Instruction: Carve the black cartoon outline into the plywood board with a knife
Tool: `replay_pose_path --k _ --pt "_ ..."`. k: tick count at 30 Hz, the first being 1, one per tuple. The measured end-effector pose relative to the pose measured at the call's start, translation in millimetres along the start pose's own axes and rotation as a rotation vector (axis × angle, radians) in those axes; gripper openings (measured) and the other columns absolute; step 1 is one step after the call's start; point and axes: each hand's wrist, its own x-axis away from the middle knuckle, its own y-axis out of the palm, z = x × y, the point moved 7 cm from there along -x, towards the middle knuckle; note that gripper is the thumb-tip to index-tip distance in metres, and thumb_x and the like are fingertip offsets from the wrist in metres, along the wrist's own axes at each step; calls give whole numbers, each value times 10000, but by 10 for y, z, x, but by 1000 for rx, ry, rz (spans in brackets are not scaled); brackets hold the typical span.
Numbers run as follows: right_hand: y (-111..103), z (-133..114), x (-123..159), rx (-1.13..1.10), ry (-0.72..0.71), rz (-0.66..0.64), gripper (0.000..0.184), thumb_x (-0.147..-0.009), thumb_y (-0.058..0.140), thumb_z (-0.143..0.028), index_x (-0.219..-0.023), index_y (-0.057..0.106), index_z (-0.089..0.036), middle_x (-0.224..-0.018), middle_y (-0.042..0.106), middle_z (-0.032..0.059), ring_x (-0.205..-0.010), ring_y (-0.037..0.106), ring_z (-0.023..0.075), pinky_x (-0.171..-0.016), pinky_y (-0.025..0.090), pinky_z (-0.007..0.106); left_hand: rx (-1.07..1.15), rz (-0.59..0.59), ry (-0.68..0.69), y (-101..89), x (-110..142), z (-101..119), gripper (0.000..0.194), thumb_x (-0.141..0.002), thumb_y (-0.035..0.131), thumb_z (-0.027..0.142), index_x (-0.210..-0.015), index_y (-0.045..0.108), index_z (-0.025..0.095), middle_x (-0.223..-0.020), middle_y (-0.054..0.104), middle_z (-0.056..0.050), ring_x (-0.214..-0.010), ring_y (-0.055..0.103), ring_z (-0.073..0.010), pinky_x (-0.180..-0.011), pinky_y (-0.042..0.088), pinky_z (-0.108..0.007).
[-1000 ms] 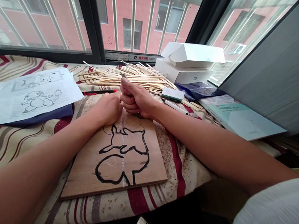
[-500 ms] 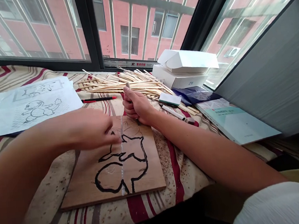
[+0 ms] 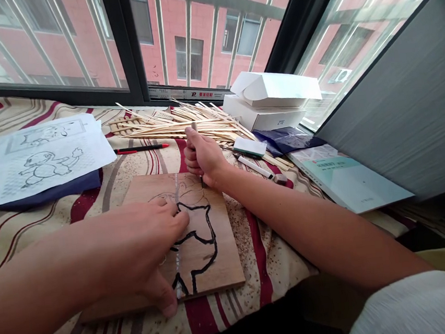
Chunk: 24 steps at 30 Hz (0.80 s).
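A wooden board [image 3: 199, 253] lies on the striped cloth, marked with thick black outlines, fainter pencil lines and a pale vertical line. Across its left half my left hand [image 3: 147, 247] rests palm down, fingers apart, the thumb at the board's front edge. It covers part of the black drawing. Near the far right corner of the board, my right hand [image 3: 208, 158] is closed in a fist around an upright carving tool [image 3: 194, 126]. The tool's top end shows above the fist and its dark lower end is by the board; its exact contact is unclear.
Thin wooden sticks [image 3: 186, 120] are heaped beyond the board, near a white box [image 3: 268, 110]. Printed drawings [image 3: 56, 157] and a red-black pen [image 3: 142, 149] lie left. An eraser [image 3: 250, 147], a white marker [image 3: 254, 166] and a book [image 3: 349, 178] lie right. Crumbs dot the cloth.
My left hand has come down from above the board toward its near edge and now rests on it, fingers spread. My right hand keeps its grip on the tool near the far corner.
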Motion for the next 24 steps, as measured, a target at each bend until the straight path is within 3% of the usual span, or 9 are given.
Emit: replay_pose_path --k 4,9,14,18,24 --pt "43 8 52 -49 17 13 505 -1090 468 -533 -727 250 -258 -477 216 -121 -388 123 70 -362 101 229 21 -102 -68 33 33 25 770 -524 915 646 -1163 711 268 -1218 719 -135 -1138 671 -407 -948 560 -504" --pt "-8 -270 104 -2 -140 -103 517 -1052 537 -567 -732 270 -261 -506 217 -109 -412 150 84 -368 117 249 5 -118 -54 8 41 72 788 -525 923 634 -1182 708 255 -1209 714 -132 -1169 655 -400 -973 549 -475" --pt "-70 -505 171 125 -210 -209 520 -1033 572 -556 -716 278 -266 -528 214 -99 -433 145 89 -374 121 252 -20 -34 6 15 14 116 850 -487 912 697 -1171 724 229 -1161 737 -148 -1134 658 -409 -963 545 -491" --pt "68 -440 190 222 -137 -313 536 -1007 623 -566 -707 300 -261 -515 257 -103 -429 151 74 -369 127 241 -12 29 35 5 7 128 858 -540 881 719 -1226 720 229 -1206 739 -151 -1213 635 -420 -1024 514 -502" --pt "191 -203 99 204 -89 -339 564 -1006 591 -621 -693 296 -256 -498 251 -106 -424 143 71 -363 122 232 -4 -21 17 -15 -13 154 828 -552 892 692 -1213 721 223 -1228 736 -160 -1177 655 -415 -1011 526 -521"
